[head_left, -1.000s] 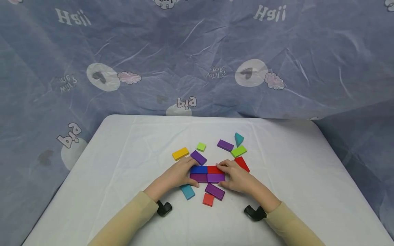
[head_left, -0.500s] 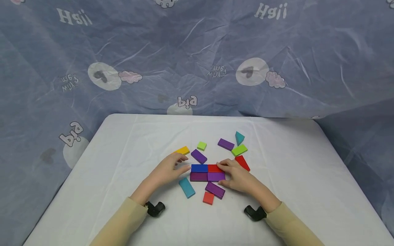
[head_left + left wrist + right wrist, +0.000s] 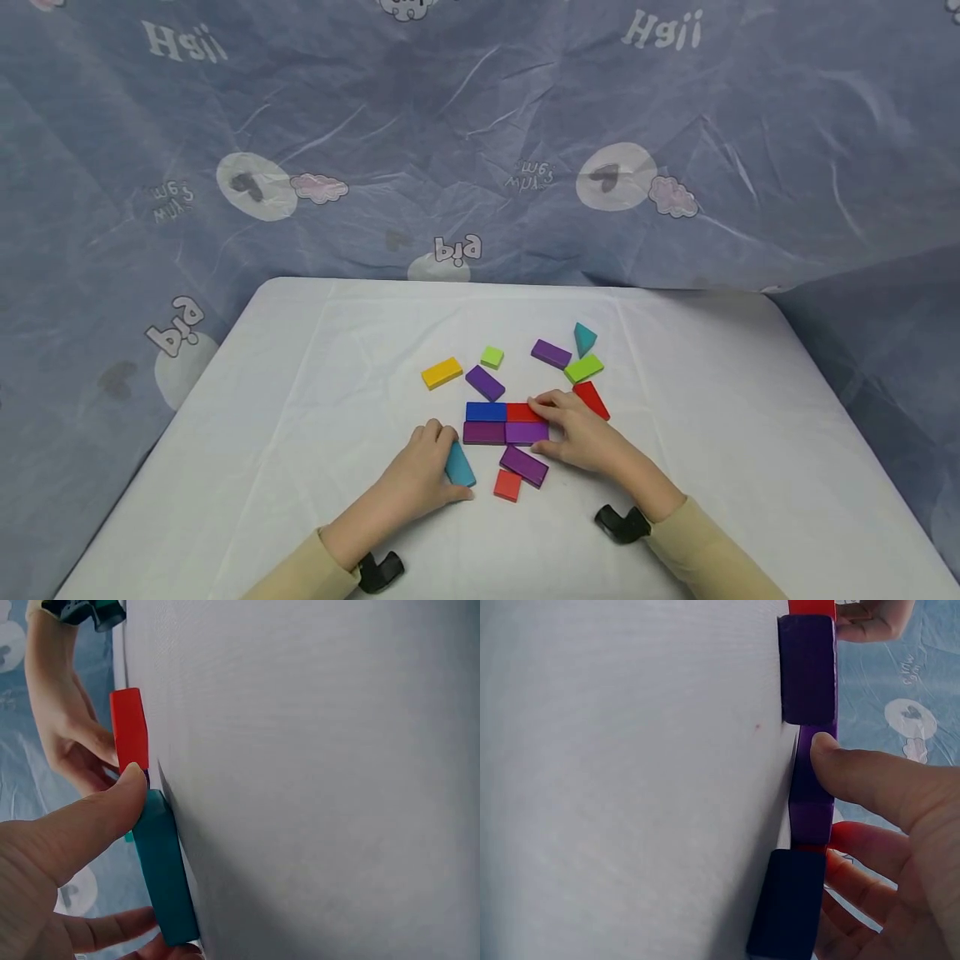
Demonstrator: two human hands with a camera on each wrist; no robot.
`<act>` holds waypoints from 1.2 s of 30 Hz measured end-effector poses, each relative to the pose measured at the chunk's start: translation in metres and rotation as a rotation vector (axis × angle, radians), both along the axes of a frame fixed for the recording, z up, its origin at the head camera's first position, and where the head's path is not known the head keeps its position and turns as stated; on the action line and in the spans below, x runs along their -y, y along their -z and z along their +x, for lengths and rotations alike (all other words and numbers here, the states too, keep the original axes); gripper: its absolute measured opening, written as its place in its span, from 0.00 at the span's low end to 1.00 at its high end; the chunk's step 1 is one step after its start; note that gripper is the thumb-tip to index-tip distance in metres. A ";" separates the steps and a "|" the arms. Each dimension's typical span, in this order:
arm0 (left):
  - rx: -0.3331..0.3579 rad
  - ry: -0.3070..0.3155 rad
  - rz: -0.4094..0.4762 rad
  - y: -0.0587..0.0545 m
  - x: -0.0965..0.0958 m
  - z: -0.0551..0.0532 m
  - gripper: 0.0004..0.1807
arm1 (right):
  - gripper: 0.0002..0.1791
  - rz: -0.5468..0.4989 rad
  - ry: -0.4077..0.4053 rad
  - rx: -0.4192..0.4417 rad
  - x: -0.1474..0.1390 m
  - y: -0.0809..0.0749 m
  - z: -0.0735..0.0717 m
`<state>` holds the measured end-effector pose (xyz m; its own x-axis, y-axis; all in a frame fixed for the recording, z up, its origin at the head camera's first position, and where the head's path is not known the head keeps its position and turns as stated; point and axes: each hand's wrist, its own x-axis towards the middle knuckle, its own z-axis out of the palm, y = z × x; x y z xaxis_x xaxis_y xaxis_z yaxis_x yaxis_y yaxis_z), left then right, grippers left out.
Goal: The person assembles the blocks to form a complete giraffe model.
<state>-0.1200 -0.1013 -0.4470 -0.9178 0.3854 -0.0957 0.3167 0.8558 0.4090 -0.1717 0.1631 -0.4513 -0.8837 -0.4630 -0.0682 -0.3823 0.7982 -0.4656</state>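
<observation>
In the head view my left hand [image 3: 418, 473] straddles a teal block [image 3: 461, 467] lying left of a small assembly. The left wrist view has my thumb at one end of that block [image 3: 166, 870] and fingertips at its other end. My right hand [image 3: 581, 432] holds the right side of the assembly, its thumb against a purple block [image 3: 527, 433] and its fingers at a red block [image 3: 521, 412] behind. To their left, a blue block [image 3: 486, 412] and a dark purple block [image 3: 484, 432] sit flush against them.
Nearer me lie a tilted purple block [image 3: 524, 467] and a small red block [image 3: 507, 486]. Behind are yellow [image 3: 442, 373], purple [image 3: 485, 382] and small green [image 3: 492, 357] blocks. A red wedge [image 3: 591, 400], green block [image 3: 583, 368] and teal triangle [image 3: 585, 338] lie back right.
My left hand has let go of the assembly's left side, drawn back leftward, then come down and toward me onto the teal block. The right hand keeps its place.
</observation>
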 end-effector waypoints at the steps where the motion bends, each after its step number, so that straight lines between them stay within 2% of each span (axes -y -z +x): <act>1: 0.004 0.008 -0.007 0.000 0.000 0.001 0.39 | 0.37 -0.002 0.002 0.001 0.000 0.000 0.000; 6: 0.014 0.074 0.002 -0.003 0.000 0.006 0.39 | 0.37 -0.013 0.004 -0.005 -0.001 -0.001 0.002; 10: -0.031 0.142 0.039 -0.004 0.000 0.007 0.37 | 0.37 -0.017 0.001 -0.010 0.000 -0.003 0.002; 13: -0.058 0.166 0.044 -0.002 0.000 0.004 0.37 | 0.37 -0.016 -0.001 -0.011 0.000 -0.002 0.002; 20: -0.041 0.164 0.063 -0.001 -0.001 -0.004 0.36 | 0.37 -0.015 0.004 -0.009 -0.001 0.002 0.001; 28: -0.065 0.169 0.067 -0.001 -0.002 -0.008 0.36 | 0.37 -0.017 0.007 -0.015 -0.002 0.002 0.001; 36: -0.043 0.142 0.075 -0.001 0.000 -0.011 0.38 | 0.37 -0.028 0.008 -0.015 -0.001 0.001 0.002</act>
<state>-0.1306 -0.1013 -0.4459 -0.8561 0.5163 -0.0241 0.4509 0.7688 0.4534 -0.1695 0.1641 -0.4527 -0.8880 -0.4578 -0.0422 -0.3832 0.7878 -0.4822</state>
